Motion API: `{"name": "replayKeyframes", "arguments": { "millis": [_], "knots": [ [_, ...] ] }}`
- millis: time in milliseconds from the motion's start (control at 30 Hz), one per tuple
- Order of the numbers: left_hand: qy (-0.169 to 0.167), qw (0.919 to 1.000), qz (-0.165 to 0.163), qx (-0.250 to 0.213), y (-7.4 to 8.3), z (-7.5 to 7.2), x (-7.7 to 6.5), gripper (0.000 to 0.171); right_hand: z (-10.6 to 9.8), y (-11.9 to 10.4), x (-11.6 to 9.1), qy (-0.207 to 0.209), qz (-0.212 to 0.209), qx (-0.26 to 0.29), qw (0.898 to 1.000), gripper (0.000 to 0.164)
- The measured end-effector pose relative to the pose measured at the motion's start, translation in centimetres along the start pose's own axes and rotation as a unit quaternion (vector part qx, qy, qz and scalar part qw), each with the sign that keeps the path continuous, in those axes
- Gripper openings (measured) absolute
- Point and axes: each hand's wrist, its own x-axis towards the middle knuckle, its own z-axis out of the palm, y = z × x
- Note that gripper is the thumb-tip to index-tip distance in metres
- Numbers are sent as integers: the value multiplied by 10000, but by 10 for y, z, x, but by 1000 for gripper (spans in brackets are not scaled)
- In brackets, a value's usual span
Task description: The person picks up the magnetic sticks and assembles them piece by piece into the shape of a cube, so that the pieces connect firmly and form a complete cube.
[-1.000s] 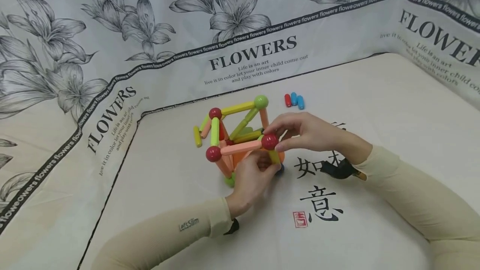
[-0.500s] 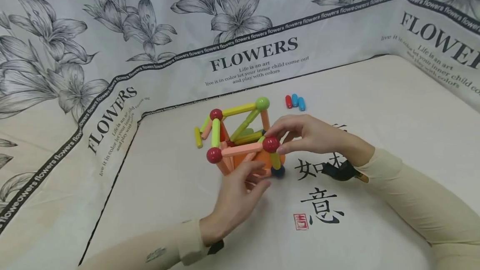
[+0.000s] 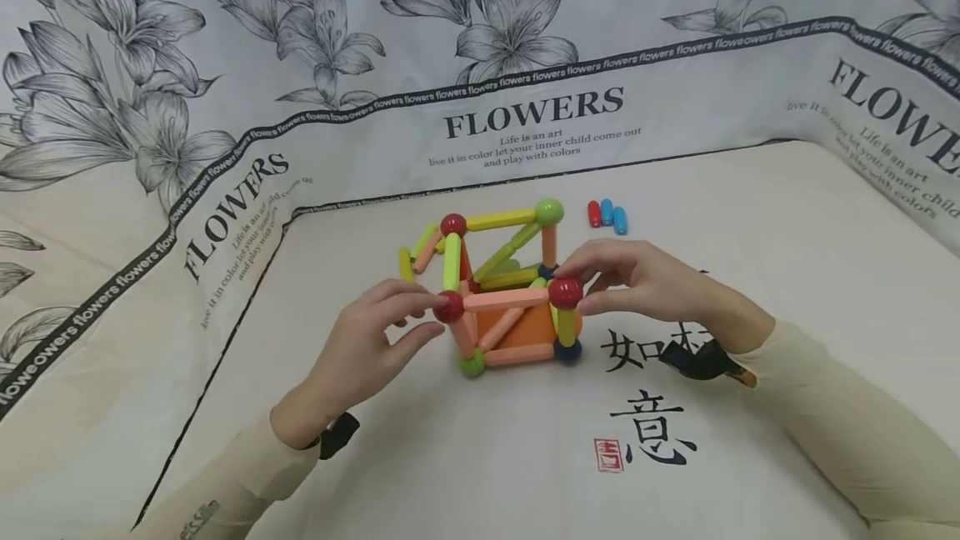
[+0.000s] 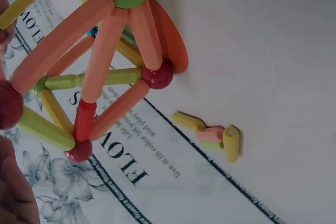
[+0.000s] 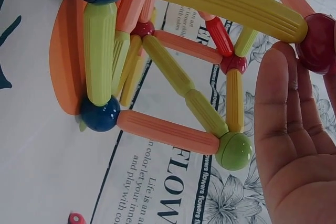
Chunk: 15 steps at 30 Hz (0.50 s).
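A boxy frame of coloured building sticks (image 3: 506, 299) and balls stands on the table, with an orange panel (image 3: 502, 327) low inside it. My left hand (image 3: 367, 348) has its index finger and thumb at the front-left upper red ball (image 3: 450, 307); only part of this hand (image 4: 16, 187) shows in the left wrist view. With thumb and fingers my right hand (image 3: 637, 277) holds the front-right upper red ball (image 3: 566, 292). In the right wrist view the fingers of that hand (image 5: 294, 129) reach to this ball (image 5: 317, 43), joined to a yellow stick (image 5: 220, 3).
Several loose yellow, green and pink sticks (image 4: 231, 144) lie behind the frame on the left. One red and two blue short sticks (image 3: 607, 212) are behind it on the right. A flower-printed cloth (image 3: 517, 123) rises at the back of the pale tabletop (image 3: 420, 457).
My left hand has left the frame's lower front and moved left and up to the front-left red ball. My right hand stays at its red ball. The view has shifted slightly.
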Motion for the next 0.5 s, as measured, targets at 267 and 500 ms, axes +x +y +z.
{"name": "replayKeyframes", "arguments": {
  "millis": [267,500],
  "knots": [
    [-1598,9368,-3075,483,-79,14,49,33,-2,3,-6,121,-132,-9,9998,40],
    [-1863,8747,-4445,508,-117,43,77,41,1,2,0,-13,-278,126,9995,40]
  ]
}}
